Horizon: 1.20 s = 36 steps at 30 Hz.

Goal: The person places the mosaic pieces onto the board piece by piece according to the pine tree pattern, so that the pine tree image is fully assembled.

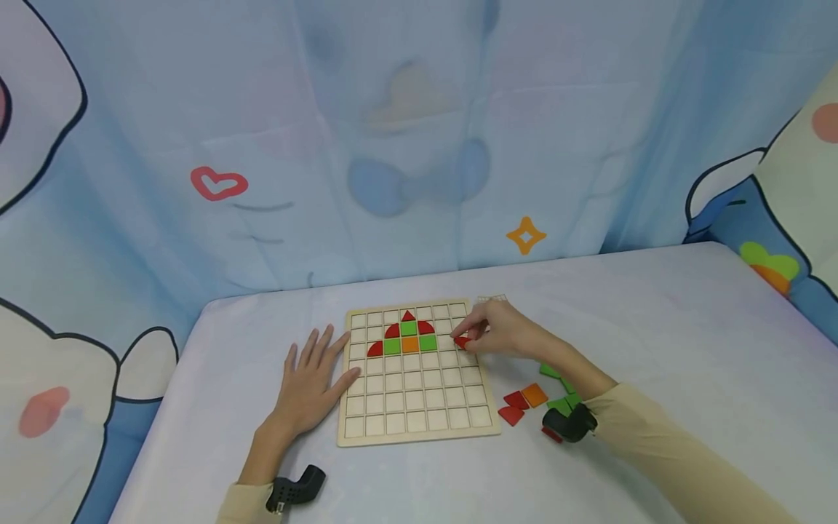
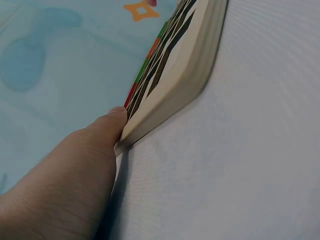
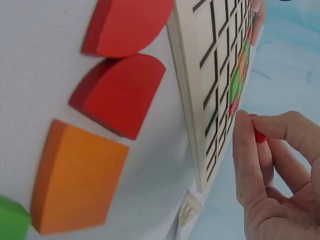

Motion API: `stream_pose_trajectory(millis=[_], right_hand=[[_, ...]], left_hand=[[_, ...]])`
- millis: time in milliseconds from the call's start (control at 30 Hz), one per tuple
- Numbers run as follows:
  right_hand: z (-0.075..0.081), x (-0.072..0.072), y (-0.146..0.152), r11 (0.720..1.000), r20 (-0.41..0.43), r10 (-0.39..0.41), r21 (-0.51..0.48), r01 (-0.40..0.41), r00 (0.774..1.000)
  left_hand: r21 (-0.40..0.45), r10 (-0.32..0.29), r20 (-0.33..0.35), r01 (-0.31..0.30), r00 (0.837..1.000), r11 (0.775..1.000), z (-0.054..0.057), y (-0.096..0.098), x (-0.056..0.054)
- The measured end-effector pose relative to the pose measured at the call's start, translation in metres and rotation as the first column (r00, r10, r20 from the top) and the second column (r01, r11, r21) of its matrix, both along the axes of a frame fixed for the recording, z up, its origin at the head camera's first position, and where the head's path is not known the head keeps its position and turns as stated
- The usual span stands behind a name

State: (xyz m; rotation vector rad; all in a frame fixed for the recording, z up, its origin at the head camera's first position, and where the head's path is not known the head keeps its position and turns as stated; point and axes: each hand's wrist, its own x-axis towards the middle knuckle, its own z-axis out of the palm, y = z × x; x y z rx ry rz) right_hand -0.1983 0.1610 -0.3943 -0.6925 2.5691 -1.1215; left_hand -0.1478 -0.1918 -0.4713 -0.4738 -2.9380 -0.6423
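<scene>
A wooden grid board [image 1: 414, 421] lies on the table between the hands. Inlaid in its upper cells are a red triangle [image 1: 408, 316], green squares [image 1: 409, 328], an orange square [image 1: 410, 344] and red quarter-circle pieces [image 1: 375, 349]. Fingers spread and straight, the left hand [image 1: 308, 386] lies at the board's left edge, its thumb touching the rim in the left wrist view. Between thumb and fingers, the right hand [image 1: 504, 331] pinches a small red piece [image 3: 259, 135] over the board's right-hand cells. The fingers partly hide that piece's shape.
Right of the board lie loose red quarter-circle pieces [image 3: 125, 95], an orange square block [image 3: 82, 180] and several green pieces [image 1: 550, 371], some beneath the right forearm. A small patterned card [image 1: 492, 298] sits by the far right corner. A printed curtain [image 1: 419, 182] hangs behind the table.
</scene>
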Motion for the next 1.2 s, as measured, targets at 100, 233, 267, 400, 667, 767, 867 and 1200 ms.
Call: stream_pose_trajectory(millis=[100, 233, 267, 400, 667, 767, 867, 1200], right_hand=[[-0.003, 0.000, 0.001, 1.000, 0.020, 0.019, -0.003, -0.019, 1.000], [-0.007, -0.001, 0.003, 0.999, 0.039, 0.041, -0.021, -0.040, 0.998], [-0.007, -0.002, 0.004, 0.999, 0.048, 0.042, -0.030, -0.041, 0.998], [-0.010, -0.004, 0.002, 0.997, 0.049, 0.038, -0.065, -0.035, 0.998], [-0.013, -0.010, -0.013, 0.995, -0.079, 0.020, -0.093, -0.027, 0.997], [-0.014, -0.011, -0.021, 0.998, -0.128, 0.002, -0.070, -0.011, 0.992], [-0.015, -0.009, -0.028, 1.000, -0.148, -0.029, -0.012, 0.027, 0.989], [-0.009, -0.004, -0.042, 0.989, -0.166, -0.082, 0.110, 0.101, 0.983]], left_hand=[[0.006, -0.001, 0.002, 0.001, 1.000, 1.000, 0.001, 0.001, 0.001], [0.018, -0.006, 0.002, 0.006, 1.000, 1.000, 0.001, 0.002, 0.001], [0.018, -0.006, 0.004, 0.006, 1.000, 1.000, 0.001, 0.001, 0.002], [0.012, -0.004, 0.003, 0.004, 1.000, 1.000, 0.000, 0.001, 0.001], [0.002, 0.003, -0.004, -0.003, 1.000, 1.000, -0.004, -0.001, 0.002], [0.001, 0.005, -0.008, -0.005, 1.000, 1.000, -0.005, 0.000, 0.002], [0.001, 0.002, -0.010, -0.002, 1.000, 1.000, -0.005, 0.001, 0.003], [-0.010, -0.003, -0.013, 0.003, 1.000, 1.000, 0.001, 0.000, -0.001]])
